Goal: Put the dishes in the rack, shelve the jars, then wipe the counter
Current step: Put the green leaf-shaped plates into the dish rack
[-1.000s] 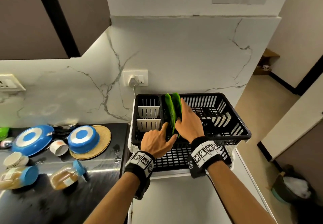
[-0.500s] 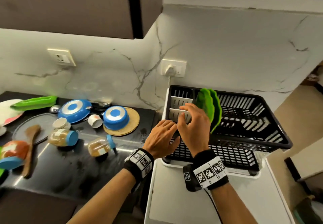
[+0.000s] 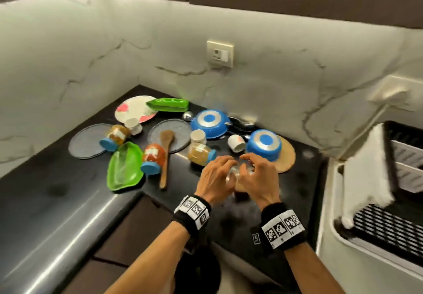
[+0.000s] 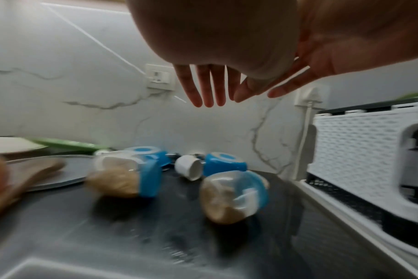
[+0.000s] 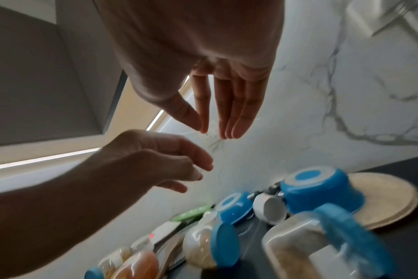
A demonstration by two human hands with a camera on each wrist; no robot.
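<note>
Both my hands hover low over the black counter (image 3: 57, 190). My left hand (image 3: 225, 167) and right hand (image 3: 250, 162) hang side by side, fingers relaxed, holding nothing. Just under them a blue-lidded jar (image 4: 232, 198) of brown powder lies on its side, mostly hidden in the head view. A second such jar (image 3: 201, 154) lies just to the left, with two more jars (image 3: 153, 157) (image 3: 114, 136) farther left. Two blue bowls (image 3: 209, 123) (image 3: 263, 144) sit upside down behind. The black dish rack (image 3: 400, 156) is at the right edge.
White cups (image 3: 237, 142) (image 3: 198, 136) (image 3: 132, 124), a wooden spoon (image 3: 166, 154), a green leaf plate (image 3: 124, 166), a green tray (image 3: 168, 104), a floral plate (image 3: 135, 108), grey mats (image 3: 87, 140) and a round wooden board (image 3: 287, 156) crowd the counter. The marble wall stands behind.
My hands have left the green plates standing in the rack and swung left over the counter, above the nearest jar. The head view turned from the rack to the counter.
</note>
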